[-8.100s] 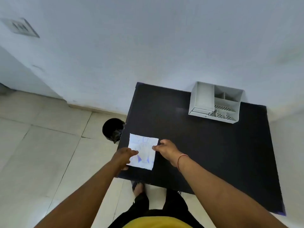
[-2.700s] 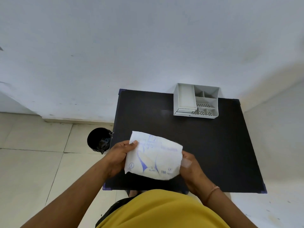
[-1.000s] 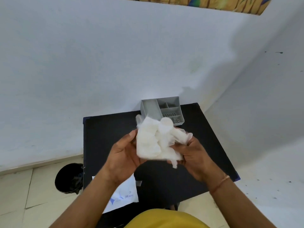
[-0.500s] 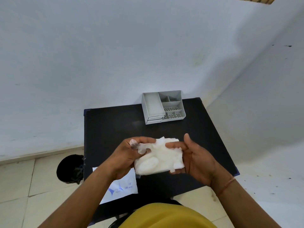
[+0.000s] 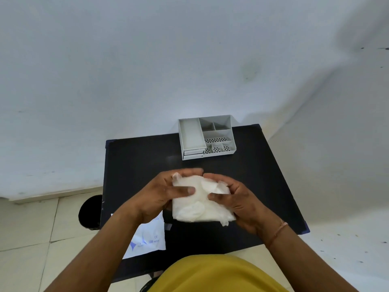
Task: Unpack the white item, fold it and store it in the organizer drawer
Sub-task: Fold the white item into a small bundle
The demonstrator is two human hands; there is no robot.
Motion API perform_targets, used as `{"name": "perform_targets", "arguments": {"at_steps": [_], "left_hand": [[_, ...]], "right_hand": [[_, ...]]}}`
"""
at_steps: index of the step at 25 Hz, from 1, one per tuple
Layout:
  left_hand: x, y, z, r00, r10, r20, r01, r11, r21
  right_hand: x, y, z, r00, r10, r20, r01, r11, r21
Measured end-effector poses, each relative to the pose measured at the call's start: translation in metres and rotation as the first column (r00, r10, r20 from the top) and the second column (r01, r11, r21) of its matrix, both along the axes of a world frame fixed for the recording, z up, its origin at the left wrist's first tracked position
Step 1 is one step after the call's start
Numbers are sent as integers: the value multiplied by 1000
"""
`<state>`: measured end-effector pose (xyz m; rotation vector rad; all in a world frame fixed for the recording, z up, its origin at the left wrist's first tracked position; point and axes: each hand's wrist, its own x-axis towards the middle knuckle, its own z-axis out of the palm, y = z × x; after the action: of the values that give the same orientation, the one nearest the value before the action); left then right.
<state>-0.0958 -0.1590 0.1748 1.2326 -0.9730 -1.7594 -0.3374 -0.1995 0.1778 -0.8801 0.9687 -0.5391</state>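
A soft white item (image 5: 200, 205), crumpled into a rough wad, is held above the black table (image 5: 252, 186) between both hands. My left hand (image 5: 164, 194) grips its left side, thumb pressed across the top. On the right side my right hand (image 5: 237, 199) clasps it with fingers curled over the upper edge. The grey organizer (image 5: 207, 137) stands at the table's far edge, its small drawer (image 5: 193, 152) at the front left looking closed. The empty white packet (image 5: 147, 239) with blue print lies at the table's near left corner, partly under my left forearm.
A black round bin (image 5: 90, 211) stands on the tiled floor just left of the table. White walls close in behind the table and on its right. My yellow shirt (image 5: 210, 275) fills the bottom of the view.
The packet went from my hands to the near left corner and the white item came out. In the last second the loose wad was lowered and pressed flatter between my hands.
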Motion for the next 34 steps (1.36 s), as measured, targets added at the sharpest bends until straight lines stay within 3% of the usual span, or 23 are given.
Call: {"name": "perform_targets", "arguments": {"at_steps": [2, 4, 7, 9, 13, 15, 19, 21, 23, 26, 31, 34], "left_hand": [[-5, 0, 1, 970, 78, -230, -49, 991, 128], [-12, -5, 4, 898, 241, -367, -143, 951, 274], [-23, -11, -4, 879, 399, -263, -256, 857, 447], [-27, -13, -6, 913, 378, -154, -266, 838, 477], [-28, -18, -1, 968, 245, -47, -212, 906, 367], [-26, -26, 4, 974, 216, 64, -226, 937, 268], [-20, -35, 9, 954, 277, 117, -296, 936, 193], [-17, -39, 8, 954, 293, 70, -300, 939, 165], [-16, -42, 9, 959, 282, 42, -285, 949, 133], [-16, -44, 8, 971, 226, 77, -231, 971, 68], [-15, -46, 7, 958, 193, 214, -175, 979, -101], [-16, -44, 6, 953, 239, 185, -213, 966, -148]], "right_hand": [[-8, -7, 3, 1000, -28, -9, 28, 999, -20], [-15, -16, 5, 1000, -30, -3, 29, 999, -29], [-20, -28, 6, 1000, 4, 24, -3, 998, -63], [-20, -34, 7, 999, 29, 20, -27, 994, -102], [-18, -43, 4, 990, 121, -78, -132, 977, -165], [-18, -47, 5, 988, 144, -50, -149, 982, -113], [-19, -54, 16, 979, -29, 201, -7, 985, 174], [-21, -59, 12, 962, -104, 251, 12, 940, 340], [-19, -58, 9, 970, -48, 238, -50, 919, 391], [-10, -49, 15, 980, 48, 192, -109, 941, 320], [6, -45, 16, 998, -62, 7, 62, 998, -18], [3, -41, 16, 999, -45, -12, 44, 997, -70]]}}
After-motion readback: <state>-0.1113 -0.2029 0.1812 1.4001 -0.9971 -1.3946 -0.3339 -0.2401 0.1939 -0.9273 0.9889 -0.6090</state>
